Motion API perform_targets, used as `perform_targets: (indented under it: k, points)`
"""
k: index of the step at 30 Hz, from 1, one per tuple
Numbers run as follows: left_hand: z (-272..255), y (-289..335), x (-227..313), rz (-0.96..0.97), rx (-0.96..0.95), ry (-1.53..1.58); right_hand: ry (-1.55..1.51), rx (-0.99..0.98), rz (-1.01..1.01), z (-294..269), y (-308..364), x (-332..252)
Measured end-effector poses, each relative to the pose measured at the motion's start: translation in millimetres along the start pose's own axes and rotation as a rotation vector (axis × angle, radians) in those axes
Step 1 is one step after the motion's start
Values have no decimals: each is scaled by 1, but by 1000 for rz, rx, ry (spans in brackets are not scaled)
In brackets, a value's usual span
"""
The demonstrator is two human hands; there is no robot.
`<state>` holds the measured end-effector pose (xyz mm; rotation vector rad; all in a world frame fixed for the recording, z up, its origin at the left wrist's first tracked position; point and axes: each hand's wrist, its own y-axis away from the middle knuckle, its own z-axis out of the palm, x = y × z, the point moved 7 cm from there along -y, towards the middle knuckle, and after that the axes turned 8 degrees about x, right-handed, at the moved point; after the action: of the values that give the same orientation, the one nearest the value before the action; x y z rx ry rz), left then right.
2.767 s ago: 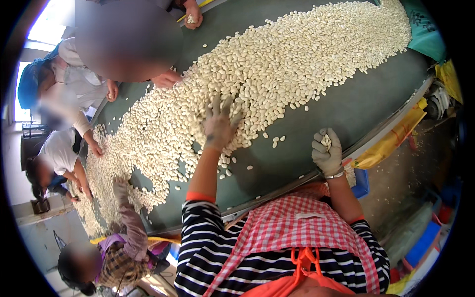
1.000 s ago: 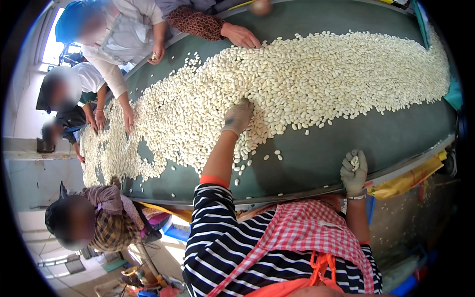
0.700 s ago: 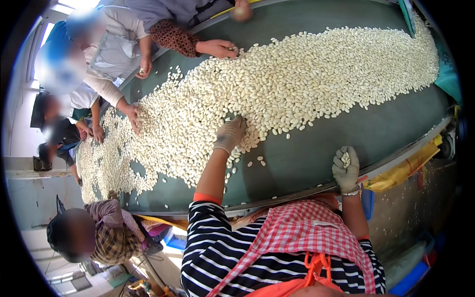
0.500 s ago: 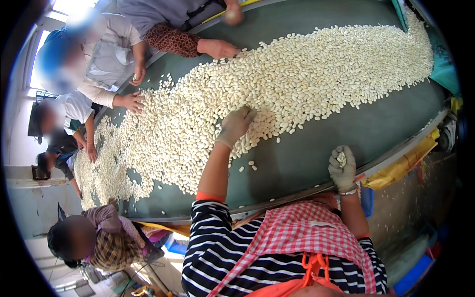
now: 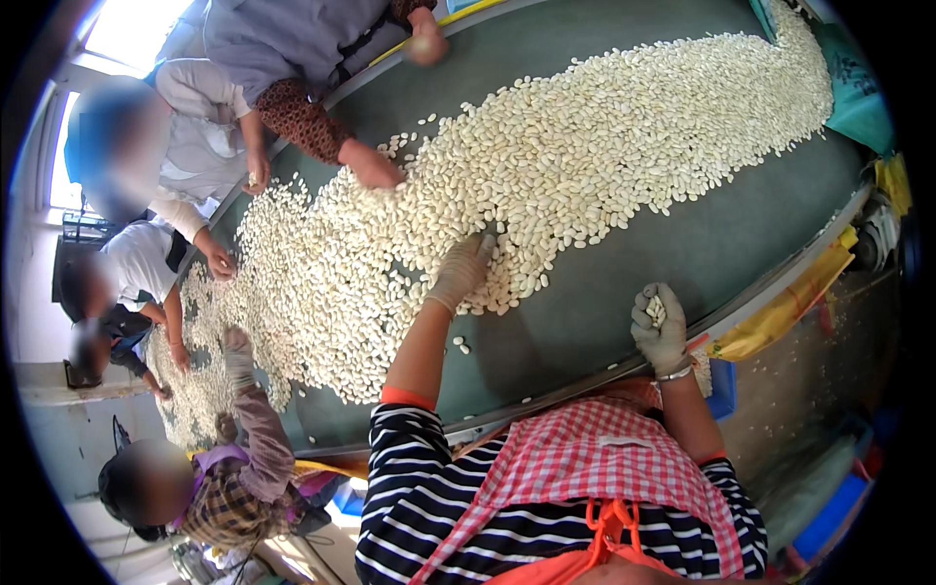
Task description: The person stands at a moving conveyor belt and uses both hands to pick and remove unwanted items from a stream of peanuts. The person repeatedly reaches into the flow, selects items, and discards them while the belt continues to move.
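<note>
A wide layer of white beans (image 5: 585, 146) covers much of the dark green belt (image 5: 624, 283). My left hand (image 5: 460, 273), in a thin pale glove, lies on the near side of the beans with its fingers stretched forward; the fingertips are partly hidden, and no bean shows in its grip. Over the near edge of the belt, my right hand (image 5: 661, 327) is turned palm up in the same kind of glove. Its fingers curl around several white beans (image 5: 655, 310). Two loose beans (image 5: 461, 344) lie below my left wrist.
Across the belt, a co-worker's hand (image 5: 370, 166) reaches into the beans. More people work along the far left, and a gloved co-worker's hand (image 5: 237, 356) extends from the near left. A blue bin (image 5: 721, 390) and yellow sheeting (image 5: 780, 300) sit by the near edge.
My left hand has shifted slightly down across the beans, and its fingers look straighter. My right hand, still holding beans, moved slightly left. The near-left co-worker's arm now extends over the belt.
</note>
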<state>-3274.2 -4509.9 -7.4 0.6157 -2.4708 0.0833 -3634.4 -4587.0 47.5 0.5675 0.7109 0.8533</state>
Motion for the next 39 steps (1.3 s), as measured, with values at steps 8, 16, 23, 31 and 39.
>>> perform_targets:
  k: [8, 16, 23, 31, 39]
  points:
    - [-35, -99, 96, -136, 152, 152, 42, 22, -23, -6, -2, -25]
    - [23, -107, 70, -51, -257, -595, 26, 8, -16, -11, -5, -46]
    - [9, -114, 103, -521, -155, 733, 11, 36, 1, -26, -9, -64]
    - [37, -202, 174, 41, -124, -615, 18, 15, 1, -42, -20, -87]
    - [61, -55, 193, 429, 103, -191, -4, 11, 24, -40, -18, -109]
